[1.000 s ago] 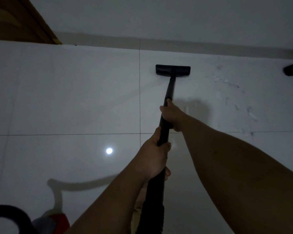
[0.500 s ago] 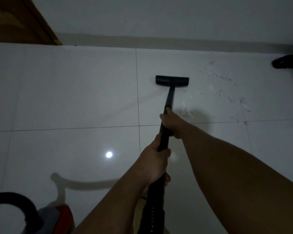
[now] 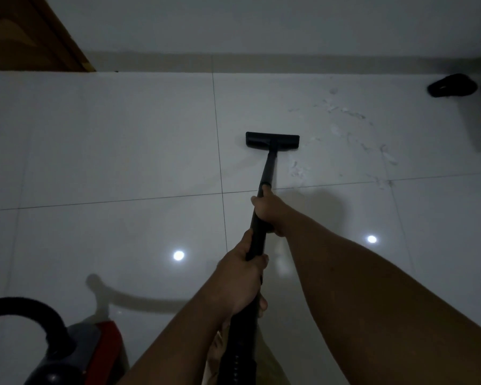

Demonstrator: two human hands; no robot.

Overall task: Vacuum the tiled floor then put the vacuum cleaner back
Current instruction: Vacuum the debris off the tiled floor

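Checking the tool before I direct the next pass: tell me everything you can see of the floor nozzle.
The floor nozzle is a flat, wide, matte black head, seemingly plastic, lying flat on the white tile floor just right of a grout line. The black wand joins its middle and slopes back to the right hand and left hand. Pale debris lies right of it, untouched.

floor head (image 3: pixel 272 140): flat on the tiled floor (image 3: pixel 122 151), just right of a grout line, well short of the far wall (image 3: pixel 261 23)
debris (image 3: pixel 345 129): on tiles right of the head
wand (image 3: pixel 267 173): runs from head back to both hands
right hand (image 3: pixel 270 212): ahead of left hand (image 3: pixel 245 282) on wand
canister (image 3: pixel 75 354): near left, hose (image 3: pixel 25 309) on top
slippers (image 3: pixel 453 86): far right, near wall
door frame (image 3: pixel 39 31): far left
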